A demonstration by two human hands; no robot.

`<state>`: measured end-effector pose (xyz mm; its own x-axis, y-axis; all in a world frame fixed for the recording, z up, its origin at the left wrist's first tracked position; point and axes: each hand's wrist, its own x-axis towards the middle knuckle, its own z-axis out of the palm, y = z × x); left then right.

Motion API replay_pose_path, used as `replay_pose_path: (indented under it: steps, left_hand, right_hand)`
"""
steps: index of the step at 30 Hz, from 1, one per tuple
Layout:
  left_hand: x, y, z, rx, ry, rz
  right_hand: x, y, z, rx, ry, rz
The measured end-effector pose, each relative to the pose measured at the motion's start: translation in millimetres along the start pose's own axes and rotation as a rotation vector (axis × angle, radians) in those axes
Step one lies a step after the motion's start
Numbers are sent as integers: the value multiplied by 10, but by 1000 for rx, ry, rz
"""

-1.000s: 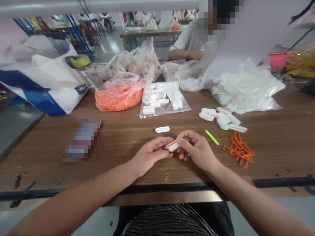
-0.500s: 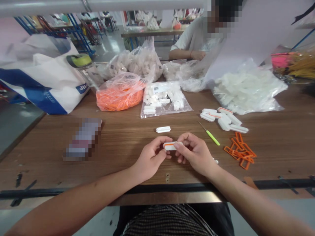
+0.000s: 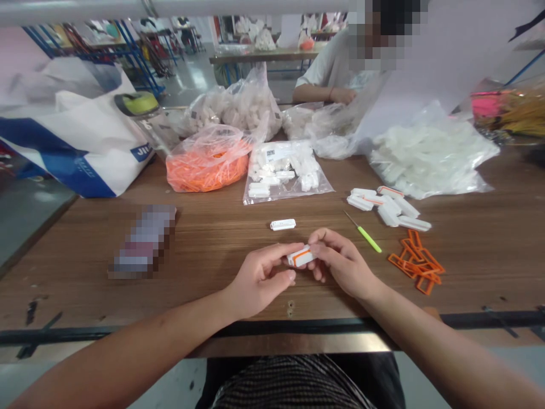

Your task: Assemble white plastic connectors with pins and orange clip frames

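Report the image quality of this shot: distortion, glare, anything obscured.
Head view: wide-angle distortion bows the long grey metal bar across the top; soft glare lies on the clear plastic bag of white plastic parts; a rectangular object on the brown wooden table is pixelated beyond recognition.

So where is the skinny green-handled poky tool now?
In the head view, the thin green-handled metal pick lies on the brown wooden table, just beyond the right hand and left of the orange plastic frames.

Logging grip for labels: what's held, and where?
A white plastic piece with an orange strip, pinched at its right end by the right hand. The left hand's fingers lie along its top edge.
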<state>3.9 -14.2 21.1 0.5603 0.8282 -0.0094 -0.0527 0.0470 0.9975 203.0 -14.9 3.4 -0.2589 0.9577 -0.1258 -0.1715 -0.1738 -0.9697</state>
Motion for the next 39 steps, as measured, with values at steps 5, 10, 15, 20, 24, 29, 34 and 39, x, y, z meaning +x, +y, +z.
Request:
replay_pose_path:
  steps: [5,10,15,20,24,29,34,39]
  left_hand:
    - [15,5,-13,-15,21,-75]
    - [43,15,-35,42,16,-75]
    - [58,15,-54,84,20,-90]
    - [65,7,-54,78,-7,-99]
    - [91,-26,-55,-29,-7,-113]
    - [168,-83,-124,-145,-27,-212]
    - [206,-78,-202,-144,-114,-276]
    - [190,-71,-209,-166,-273,-323]
  right_hand:
    - [10,21,-5,8,-7,4]
    - [10,16,4,-21,12,-13]
    - [-23,-22,29,-141,65,-92]
    - [-78,-50,50,-329,101,-264]
    - [-123,-61,80,-478,106,-351]
    - [-118,-94,126,-540,98,-317]
    - [-81,-115,94,-333,0,-168]
    - [-64,-106,37,-181,-98,-52]
